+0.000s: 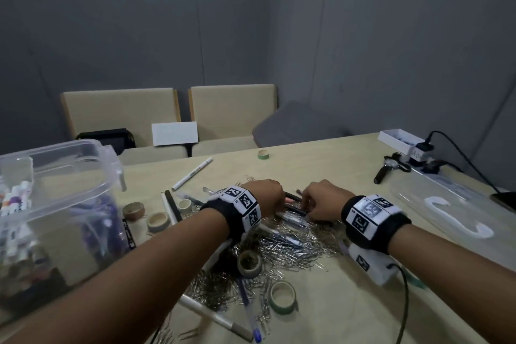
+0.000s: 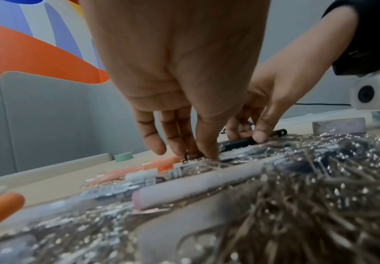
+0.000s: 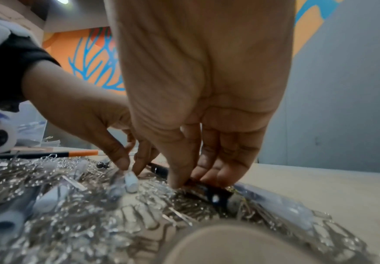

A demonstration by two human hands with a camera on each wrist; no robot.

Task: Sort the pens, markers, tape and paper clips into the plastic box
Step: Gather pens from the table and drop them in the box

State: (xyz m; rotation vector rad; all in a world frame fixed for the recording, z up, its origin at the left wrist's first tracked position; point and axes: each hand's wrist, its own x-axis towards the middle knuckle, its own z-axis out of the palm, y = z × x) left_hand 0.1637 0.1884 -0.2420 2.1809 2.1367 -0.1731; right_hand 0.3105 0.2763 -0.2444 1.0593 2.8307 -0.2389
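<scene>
A heap of paper clips (image 1: 282, 248) covers the near table (image 1: 349, 310), with tape rolls (image 1: 282, 296) and pens among them. Beyond it, the left hand (image 1: 265, 197) pinches a pen end, and the right hand (image 1: 324, 201) pinches a black pen (image 3: 209, 192). The plastic box (image 1: 53, 204) stands at the left, markers inside.

Office meeting booth: grey padded partitions (image 1: 125, 31), beige bench seats (image 1: 231, 109).
</scene>
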